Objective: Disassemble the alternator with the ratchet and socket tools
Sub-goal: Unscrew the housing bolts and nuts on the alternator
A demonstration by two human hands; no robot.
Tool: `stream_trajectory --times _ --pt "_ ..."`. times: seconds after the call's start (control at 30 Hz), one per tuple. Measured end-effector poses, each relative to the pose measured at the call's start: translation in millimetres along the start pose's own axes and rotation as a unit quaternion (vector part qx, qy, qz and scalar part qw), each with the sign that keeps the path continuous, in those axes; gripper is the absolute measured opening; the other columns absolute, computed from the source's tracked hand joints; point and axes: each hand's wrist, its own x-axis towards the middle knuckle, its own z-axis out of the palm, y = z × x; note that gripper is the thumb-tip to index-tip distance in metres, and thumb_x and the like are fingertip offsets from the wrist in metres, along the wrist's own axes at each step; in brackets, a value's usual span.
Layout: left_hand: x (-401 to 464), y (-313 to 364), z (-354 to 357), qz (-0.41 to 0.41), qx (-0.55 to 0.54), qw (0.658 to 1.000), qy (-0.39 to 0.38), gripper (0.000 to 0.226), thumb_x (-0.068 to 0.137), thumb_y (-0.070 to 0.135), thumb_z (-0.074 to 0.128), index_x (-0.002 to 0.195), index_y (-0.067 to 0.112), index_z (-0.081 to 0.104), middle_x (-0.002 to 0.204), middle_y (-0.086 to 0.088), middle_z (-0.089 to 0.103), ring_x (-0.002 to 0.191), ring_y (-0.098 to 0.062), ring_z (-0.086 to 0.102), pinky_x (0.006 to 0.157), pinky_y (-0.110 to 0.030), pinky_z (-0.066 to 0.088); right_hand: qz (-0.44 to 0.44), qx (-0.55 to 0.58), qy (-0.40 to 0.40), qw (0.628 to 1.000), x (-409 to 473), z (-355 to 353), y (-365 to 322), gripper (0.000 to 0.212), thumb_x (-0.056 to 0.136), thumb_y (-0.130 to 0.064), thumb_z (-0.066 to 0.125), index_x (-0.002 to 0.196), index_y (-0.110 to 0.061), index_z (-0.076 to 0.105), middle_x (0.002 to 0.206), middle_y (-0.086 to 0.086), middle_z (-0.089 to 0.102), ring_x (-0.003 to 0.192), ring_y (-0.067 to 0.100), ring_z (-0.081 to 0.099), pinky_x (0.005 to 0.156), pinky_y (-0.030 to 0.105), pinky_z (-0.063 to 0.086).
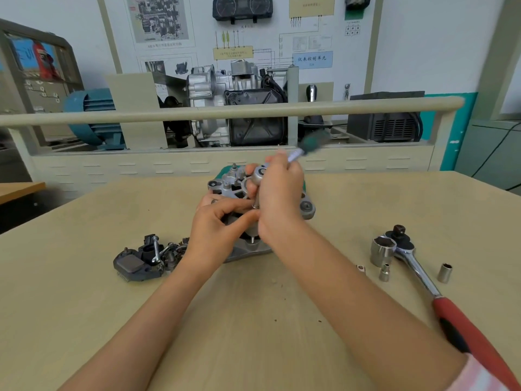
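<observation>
Nearest, at lower right, a pink sleeve (479, 373) edges the right forearm. Beside it a red-handled ratchet (439, 300) lies on the table (84, 277), its head against a large socket (381, 251); two small sockets (445, 273) stand close by. Removed parts (146, 258) lie at left. Mid-table, the alternator (239, 193) rests with its pulley end toward the camera. Left hand (217, 230) curls its fingers against the housing, thumb toward the right hand (277, 198). That hand grips a small green-handled ratchet (260, 176) fitted with a socket, set down onto the alternator. Beyond stands a training rig (239, 103).
</observation>
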Motion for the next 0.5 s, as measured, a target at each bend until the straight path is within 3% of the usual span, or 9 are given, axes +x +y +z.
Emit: stream_trajectory --times 0.1,0.23,0.33,0.43,0.5 --pt "0.0 -2.1 -0.1 0.002 0.019 1.0 -0.002 0.02 0.074 0.018 0.068 0.075 0.037 0.065 0.067 0.027 0.063 0.089 -0.009 0.046 0.08 -0.028 0.039 -0.006 -0.014 0.02 1.0 -0.2 4.6 2.9 0.024 0.102 -0.021 0.027 0.08 -0.017 0.037 0.052 -0.001 0.054 0.034 0.005 0.038 0.036 0.017 0.032" --pt "-0.6 -1.7 0.4 -0.012 0.027 1.0 -0.002 0.009 0.076 0.024 0.072 0.083 0.03 0.07 0.079 0.009 0.062 0.099 -0.02 0.049 0.086 -0.03 0.043 0.129 -0.139 -0.186 0.964 17.3 -2.1 -21.1 0.026 0.102 -0.024 0.032 0.079 -0.015 0.041 0.042 -0.007 0.047 0.03 0.006 0.03 0.045 0.022 0.025" --pt "-1.5 -1.8 -1.8 -0.024 0.018 0.999 -0.015 0.009 0.075 0.029 0.071 0.084 0.031 0.07 0.085 0.0 0.065 0.103 -0.023 0.051 0.093 -0.038 0.044 0.164 -0.173 -0.3 0.924 22.3 -6.0 -28.9 0.028 0.101 -0.026 0.034 0.078 -0.014 0.045 0.04 -0.008 0.043 0.031 0.004 0.029 0.049 0.024 0.021" --pt "-0.9 -0.8 -2.0 -0.019 0.011 1.0 -0.012 0.007 0.075 0.028 0.071 0.081 0.032 0.069 0.081 0.005 0.065 0.101 -0.024 0.052 0.092 -0.042 0.045 0.15 -0.151 -0.285 0.935 18.3 -7.9 -26.4 0.028 0.101 -0.027 0.035 0.08 -0.013 0.048 0.041 -0.008 0.044 0.032 0.004 0.03 0.048 0.022 0.023" --pt "-0.2 -0.7 -0.5 -0.005 0.025 1.0 0.0 0.013 0.075 0.023 0.072 0.08 0.035 0.068 0.076 0.015 0.063 0.099 -0.023 0.052 0.088 -0.037 0.045 0.12 -0.086 -0.197 0.969 11.8 -6.1 -17.6 0.029 0.101 -0.027 0.036 0.081 -0.013 0.051 0.042 -0.008 0.047 0.032 0.005 0.033 0.044 0.02 0.027"
